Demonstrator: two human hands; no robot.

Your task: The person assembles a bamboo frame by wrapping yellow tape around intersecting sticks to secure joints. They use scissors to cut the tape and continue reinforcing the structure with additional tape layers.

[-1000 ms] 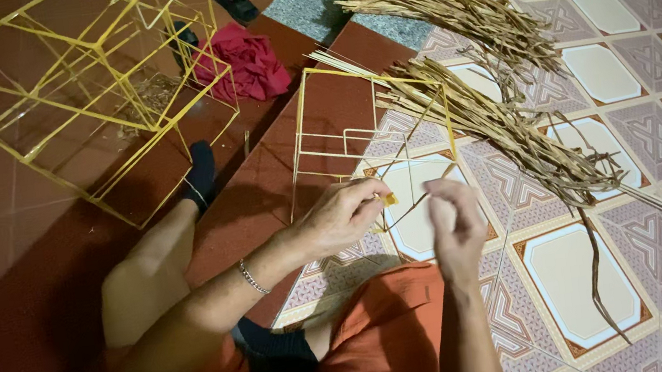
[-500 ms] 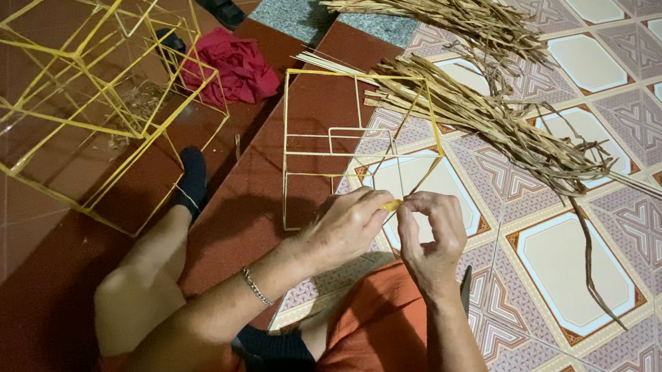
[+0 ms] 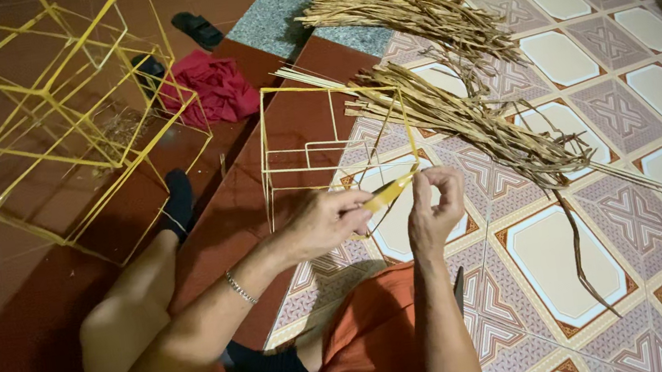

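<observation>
I see the left hand (image 3: 327,222) pinching a flat yellow strip (image 3: 389,194) at the near corner of the small yellow wire frame (image 3: 334,139); the strip runs up-right toward the right hand (image 3: 433,207), whose fingers close on a thin strand.

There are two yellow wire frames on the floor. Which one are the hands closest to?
The small box-shaped frame, standing right behind the left hand and right hand, beside the dried strips. The big frame lies farther off to the left on the red floor.

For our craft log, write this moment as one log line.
left hand: pinches yellow strip | right hand: grips strip's far end | wire frame: beneath hands | dried fibre bundle: on tiled floor
</observation>
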